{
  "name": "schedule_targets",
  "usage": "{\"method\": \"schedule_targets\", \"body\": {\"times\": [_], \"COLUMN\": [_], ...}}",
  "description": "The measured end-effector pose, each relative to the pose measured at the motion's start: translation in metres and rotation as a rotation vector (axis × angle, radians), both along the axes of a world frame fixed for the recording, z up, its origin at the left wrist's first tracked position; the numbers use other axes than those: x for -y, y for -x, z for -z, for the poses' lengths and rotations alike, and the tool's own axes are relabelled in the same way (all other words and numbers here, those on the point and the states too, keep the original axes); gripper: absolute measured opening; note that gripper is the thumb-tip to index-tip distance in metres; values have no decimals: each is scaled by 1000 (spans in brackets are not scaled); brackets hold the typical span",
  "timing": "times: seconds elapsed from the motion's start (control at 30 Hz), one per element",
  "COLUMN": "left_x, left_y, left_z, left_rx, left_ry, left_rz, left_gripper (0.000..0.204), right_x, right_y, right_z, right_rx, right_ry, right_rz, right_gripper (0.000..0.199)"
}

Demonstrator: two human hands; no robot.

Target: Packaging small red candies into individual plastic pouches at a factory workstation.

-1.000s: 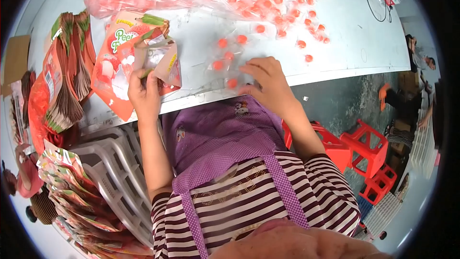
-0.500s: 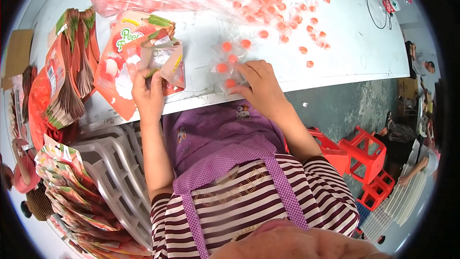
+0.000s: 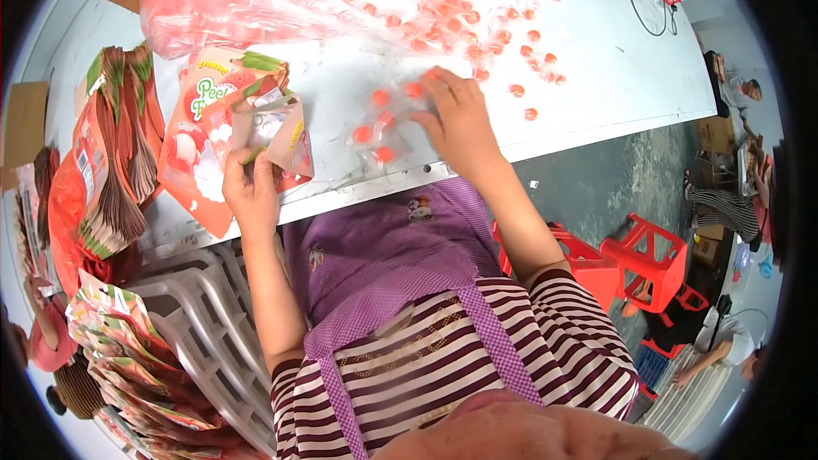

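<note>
My left hand [image 3: 250, 192] is closed on the lower edge of a small printed pouch [image 3: 298, 140], whose mouth gapes toward the middle of the table. Behind that pouch lie larger red-and-pink pouches [image 3: 189, 149], flat on the table. My right hand [image 3: 464, 123] rests palm down with its thumb apart from the fingers. Its fingertips touch the far end of a small group of orange-red candies in clear wrappers [image 3: 384, 119]. Whether a candy sits under those fingertips is hard to see.
A big clear bag of wrapped candies [image 3: 230, 4] spills loose candies [image 3: 503, 37] across the white table [image 3: 341, 68]. Folded pouch stacks [image 3: 115, 162] stand at left. Filled pouches [image 3: 136, 358] sit by grey plastic crates [image 3: 196, 315]. Red stools [image 3: 648, 264] and other people are at right.
My right hand has moved away from me, from beside the near candies to the group's far end. My left hand still holds the pouch. The whole view has shifted slightly.
</note>
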State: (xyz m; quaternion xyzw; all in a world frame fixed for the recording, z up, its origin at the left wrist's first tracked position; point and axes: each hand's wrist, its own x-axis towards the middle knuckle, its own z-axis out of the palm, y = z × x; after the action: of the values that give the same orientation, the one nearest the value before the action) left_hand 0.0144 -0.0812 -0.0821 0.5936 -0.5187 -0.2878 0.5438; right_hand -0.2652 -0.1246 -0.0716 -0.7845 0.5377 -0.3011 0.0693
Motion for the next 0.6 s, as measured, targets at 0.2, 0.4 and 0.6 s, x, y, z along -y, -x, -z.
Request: {"method": "schedule_targets", "body": {"times": [0.2, 0.4, 0.6], "left_x": [-4, -3, -1], "left_y": [-9, -7, -6], "left_z": [8, 6, 5], "left_rx": [36, 10, -23], "left_ry": [-95, -78, -43], "left_rz": [-2, 17, 6], "left_gripper": [8, 9, 12], "right_x": [-2, -7, -16], "right_y": [-36, 3, 77], "right_z": [11, -9, -1], "right_rx": [132, 174, -163], "right_ry": [-45, 196, 94], "right_rz": [-129, -28, 388], "right_gripper": [43, 38, 32]}}
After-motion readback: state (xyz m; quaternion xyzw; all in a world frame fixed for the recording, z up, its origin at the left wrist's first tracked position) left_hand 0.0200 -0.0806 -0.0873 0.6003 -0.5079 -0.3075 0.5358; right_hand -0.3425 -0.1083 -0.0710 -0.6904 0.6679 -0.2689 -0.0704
